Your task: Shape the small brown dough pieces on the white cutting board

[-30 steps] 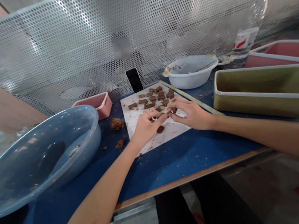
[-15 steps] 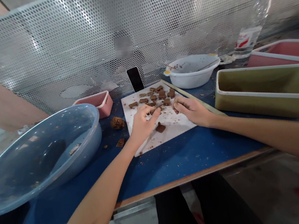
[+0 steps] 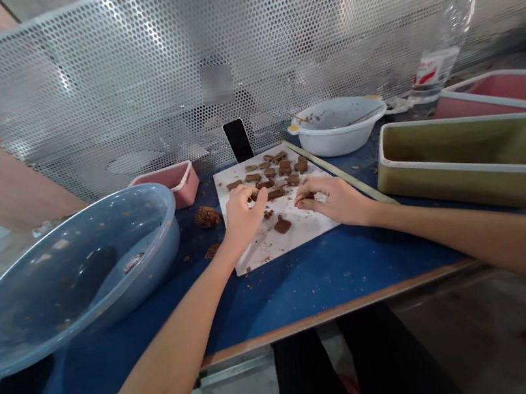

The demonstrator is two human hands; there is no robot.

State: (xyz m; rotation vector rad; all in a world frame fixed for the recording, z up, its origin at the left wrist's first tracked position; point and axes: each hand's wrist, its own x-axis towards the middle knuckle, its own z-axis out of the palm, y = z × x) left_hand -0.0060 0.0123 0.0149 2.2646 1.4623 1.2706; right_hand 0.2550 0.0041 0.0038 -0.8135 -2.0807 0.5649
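Note:
A white board (image 3: 307,226) carries several small brown clay-like pieces (image 3: 284,169), grouped mostly on its far half. One flat brown piece with a small knob (image 3: 281,224) lies apart on the near half, with crumbs around it. Over the board's left side is my left hand (image 3: 242,216), its thumb and curved fingers apart, with no held thing showing. An elongated brown piece (image 3: 275,193) rests just right of its thumb. My right hand (image 3: 335,199) hovers over the right side, thumb and fingertips drawn together; whatever is between them is too small to make out.
To the left stand a large blue basin (image 3: 151,240), a pink box (image 3: 187,185) and a brown lump (image 3: 206,216). A phone (image 3: 238,140) leans on the perforated metal screen behind. A pale strip (image 3: 338,172), white basin (image 3: 338,136), green box (image 3: 465,160) and bottle (image 3: 435,59) are right.
My hands have moved apart from the brown piece they were both at, which now lies on the board. The left hand shifted left and opened; the right came slightly lower and nearer.

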